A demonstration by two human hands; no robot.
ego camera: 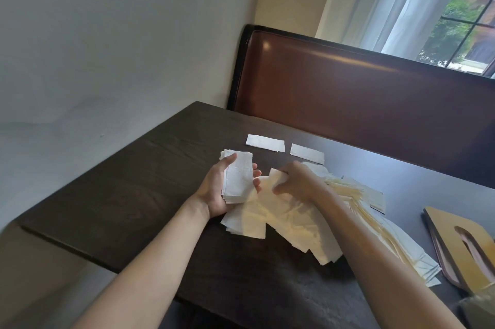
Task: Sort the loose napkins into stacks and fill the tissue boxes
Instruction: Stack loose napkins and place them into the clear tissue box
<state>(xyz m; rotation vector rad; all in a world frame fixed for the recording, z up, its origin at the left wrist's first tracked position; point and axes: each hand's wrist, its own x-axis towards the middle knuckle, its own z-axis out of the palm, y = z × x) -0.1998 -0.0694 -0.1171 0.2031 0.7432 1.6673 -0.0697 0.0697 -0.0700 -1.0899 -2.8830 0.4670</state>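
Observation:
My left hand holds a small stack of folded white napkins upright in its palm, thumb on one side and fingers on the other. Just to its right, my right hand pinches a loose napkin on top of the spread pile of white and cream napkins lying across the dark table. Two single folded napkins lie flat farther back. A tan tissue box lid with an oval slot sits at the right edge.
A brown leather bench back runs behind the table. A plain wall stands to the left, and a curtained window is at the upper right. The table's left edge drops off near my left forearm.

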